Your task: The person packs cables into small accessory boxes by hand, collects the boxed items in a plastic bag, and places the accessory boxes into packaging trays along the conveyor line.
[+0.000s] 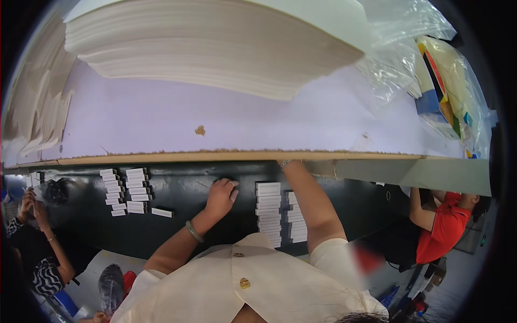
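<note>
My left hand (pixel 222 196) rests on the dark green tabletop (pixel 183 237), palm down, its fingers loosely bent and the thumb apart. Nothing shows in it. A ring and a bangle are on that arm. My right hand (pixel 287 163) reaches in under the shelf edge; only its wrist with a bracelet shows, and the fingers are hidden. Beside the right forearm lie two columns of small flat boxes with white labelled faces, a longer column (pixel 269 210) and a shorter column (pixel 296 218). Left of my left hand lie more such boxes (pixel 137 188), with a single box (pixel 162 212) set apart.
Above the table runs a pale shelf (pixel 161 124) bearing a thick stack of white sheets (pixel 215 48), with clear plastic bags (pixel 393 64) at its right. A person's hands (pixel 35 207) handle clear plastic at far left. Another person in red (pixel 444 226) sits at the right.
</note>
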